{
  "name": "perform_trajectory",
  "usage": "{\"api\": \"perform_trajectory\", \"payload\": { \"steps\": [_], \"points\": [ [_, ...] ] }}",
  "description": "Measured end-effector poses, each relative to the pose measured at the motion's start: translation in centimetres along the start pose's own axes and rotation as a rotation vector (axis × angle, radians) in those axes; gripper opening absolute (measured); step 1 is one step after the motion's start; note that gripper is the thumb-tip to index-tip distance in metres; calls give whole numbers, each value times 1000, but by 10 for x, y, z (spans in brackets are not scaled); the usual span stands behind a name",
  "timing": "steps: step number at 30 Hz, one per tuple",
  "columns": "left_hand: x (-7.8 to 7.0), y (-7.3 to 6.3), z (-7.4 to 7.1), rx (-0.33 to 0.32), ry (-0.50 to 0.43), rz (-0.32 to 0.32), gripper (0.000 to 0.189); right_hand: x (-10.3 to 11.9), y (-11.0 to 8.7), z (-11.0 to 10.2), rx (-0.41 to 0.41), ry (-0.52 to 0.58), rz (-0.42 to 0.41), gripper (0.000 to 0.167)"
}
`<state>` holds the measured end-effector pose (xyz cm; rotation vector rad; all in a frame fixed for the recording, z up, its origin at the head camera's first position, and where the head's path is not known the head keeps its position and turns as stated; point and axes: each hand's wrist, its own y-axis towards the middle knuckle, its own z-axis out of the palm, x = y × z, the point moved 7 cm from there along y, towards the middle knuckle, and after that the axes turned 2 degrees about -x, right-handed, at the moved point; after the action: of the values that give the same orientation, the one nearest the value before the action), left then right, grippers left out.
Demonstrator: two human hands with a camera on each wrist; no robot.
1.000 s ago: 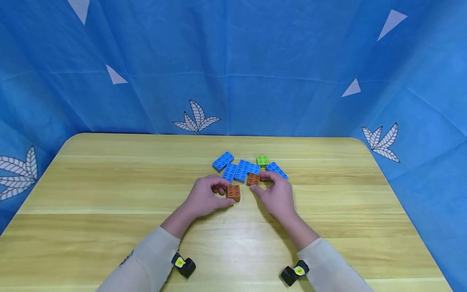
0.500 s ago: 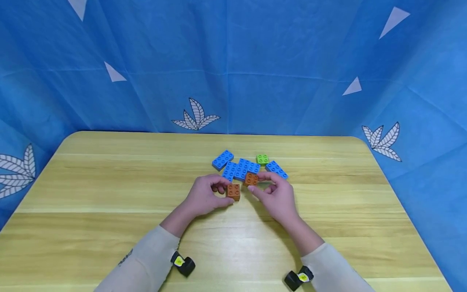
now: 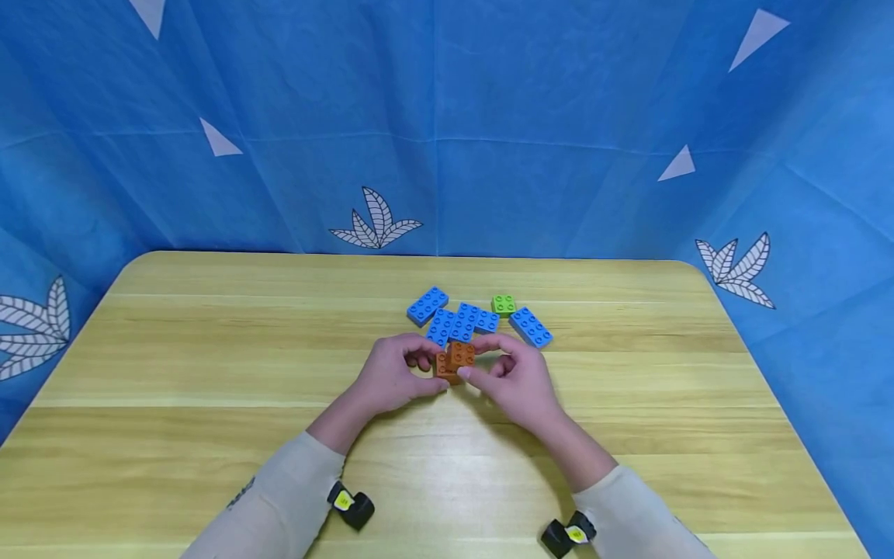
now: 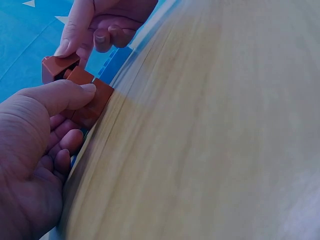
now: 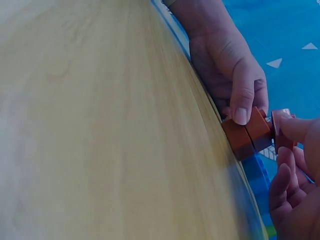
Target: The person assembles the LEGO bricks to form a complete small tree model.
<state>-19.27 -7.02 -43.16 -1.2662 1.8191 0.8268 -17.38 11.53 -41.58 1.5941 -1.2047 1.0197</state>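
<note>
My left hand (image 3: 394,378) pinches a stack of two orange-brown toy building bricks (image 5: 239,142) between thumb and fingers, low at the table. A seam between the two bricks shows in both wrist views. My right hand (image 3: 518,380) pinches another brick of that colour (image 3: 462,355) by its sides. This brick sits over the right part of the stack's top, shifted to the right and slightly tilted. In the left wrist view, studs of the stack show beneath the upper brick (image 4: 59,67).
Just beyond the hands lie several blue bricks (image 3: 427,306), some side by side, on the wooden table (image 3: 209,341). A small green brick (image 3: 503,305) stands behind them. A blue patterned cloth (image 3: 559,140) hangs behind the table.
My right hand has lifted its brown brick from beside the blue ones and brought it left and nearer, over the stack. My left hand has kept its place and grip.
</note>
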Motion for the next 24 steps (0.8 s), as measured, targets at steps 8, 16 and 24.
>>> {"api": "perform_trajectory", "payload": {
  "steps": [8,16,24],
  "points": [
    [0,0,0,-7,-17,6,37,11,2,8,49,-10,3,32],
    [1,0,0,-11,-35,10,35,16,4,13,72,-35,6,34],
    [1,0,0,-5,-46,12,34,14,7,13,90,-86,-92,35]
  ]
}}
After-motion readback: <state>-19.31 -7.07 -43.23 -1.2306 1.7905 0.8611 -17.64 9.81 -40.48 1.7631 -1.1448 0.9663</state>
